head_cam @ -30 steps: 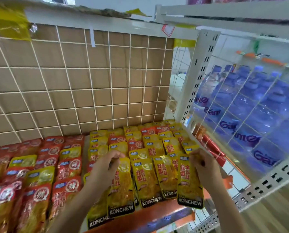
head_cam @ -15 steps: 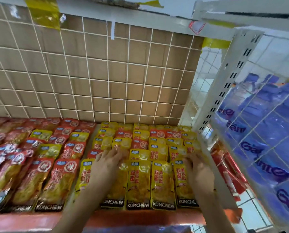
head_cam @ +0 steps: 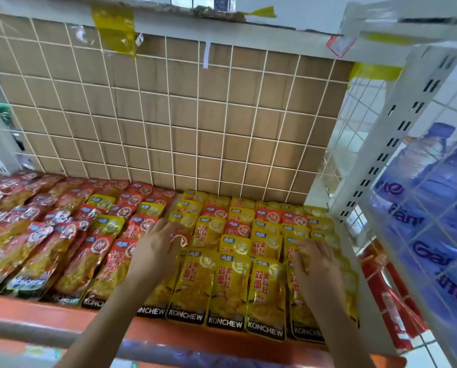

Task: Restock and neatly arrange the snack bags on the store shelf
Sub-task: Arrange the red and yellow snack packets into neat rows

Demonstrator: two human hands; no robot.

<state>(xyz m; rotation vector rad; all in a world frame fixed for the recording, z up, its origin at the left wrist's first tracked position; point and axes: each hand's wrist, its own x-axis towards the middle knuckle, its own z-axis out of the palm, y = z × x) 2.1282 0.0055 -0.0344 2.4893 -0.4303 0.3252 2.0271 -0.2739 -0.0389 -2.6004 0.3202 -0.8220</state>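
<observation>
Flattening the yellow bags [head_cam: 226,288]: my left hand [head_cam: 155,248] and right hand [head_cam: 315,264] lie fingers spread, holding nothing. Next I should square their front edges.

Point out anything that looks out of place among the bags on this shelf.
Colours are mixed: yellow bags sit among the red rows on the left, and red bags sit among the yellow rows on the right.

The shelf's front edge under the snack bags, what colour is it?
Orange. The head view shows the front edge best, just below the snack bags.
</observation>
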